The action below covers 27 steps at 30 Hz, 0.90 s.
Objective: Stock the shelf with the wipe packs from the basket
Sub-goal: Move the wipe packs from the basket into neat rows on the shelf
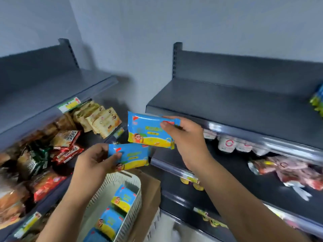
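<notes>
While your right hand [185, 137] gripped one blue-and-yellow wipe pack [148, 131] by its right end, thumb on the face and fingers closed behind it, you held it in the air just in front of the front lip of the dark grey top shelf [227, 102] on the right-hand unit. That pack was tilted a little, its printed face turned toward you, and it did not yet rest on the shelf. Your left hand [94, 161] was clamped on a second wipe pack [131, 156], thumb pressed on its left edge, lower and to the left of the first and directly above the basket [129, 182]. The two held packs were close together, and I could not tell whether their corners touched. The cream slotted basket sat below your forearms against a brown cardboard box [148, 194], and several more wipe packs [122, 198] stood in a row inside it. At the far right end of the top shelf, blurred blue and green packaging [318, 100] showed at the frame edge. On the left-hand unit, snack packets [97, 117] filled the lower shelves, while small white cups [227, 144] lined the shelf under your right hand.
</notes>
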Each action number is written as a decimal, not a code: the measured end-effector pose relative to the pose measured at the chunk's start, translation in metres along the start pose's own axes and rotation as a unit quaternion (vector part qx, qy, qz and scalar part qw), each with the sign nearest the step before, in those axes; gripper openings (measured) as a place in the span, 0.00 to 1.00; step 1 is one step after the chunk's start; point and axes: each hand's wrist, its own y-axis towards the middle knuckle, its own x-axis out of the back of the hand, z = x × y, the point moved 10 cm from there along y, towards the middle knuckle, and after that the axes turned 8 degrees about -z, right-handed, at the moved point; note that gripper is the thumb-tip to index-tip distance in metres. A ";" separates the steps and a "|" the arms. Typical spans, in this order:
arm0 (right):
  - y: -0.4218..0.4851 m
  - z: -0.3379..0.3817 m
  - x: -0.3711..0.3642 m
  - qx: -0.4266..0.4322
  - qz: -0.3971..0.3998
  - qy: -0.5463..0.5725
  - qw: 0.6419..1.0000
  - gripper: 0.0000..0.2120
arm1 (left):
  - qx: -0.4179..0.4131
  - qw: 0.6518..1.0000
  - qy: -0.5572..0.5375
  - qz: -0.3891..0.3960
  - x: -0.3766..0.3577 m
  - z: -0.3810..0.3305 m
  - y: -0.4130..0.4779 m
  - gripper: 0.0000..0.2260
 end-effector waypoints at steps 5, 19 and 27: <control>-0.021 0.068 0.099 0.068 -0.087 -0.035 0.993 0.06 | -0.062 0.992 -0.022 0.104 -0.106 -0.054 -0.031 0.03; -0.104 0.215 0.401 0.208 -0.292 -0.120 0.926 0.06 | -0.111 0.948 -0.092 0.284 -0.387 -0.187 -0.180 0.04; -0.135 0.277 0.556 0.225 -0.329 -0.108 0.911 0.04 | -0.116 0.935 -0.137 0.307 -0.519 -0.255 -0.270 0.04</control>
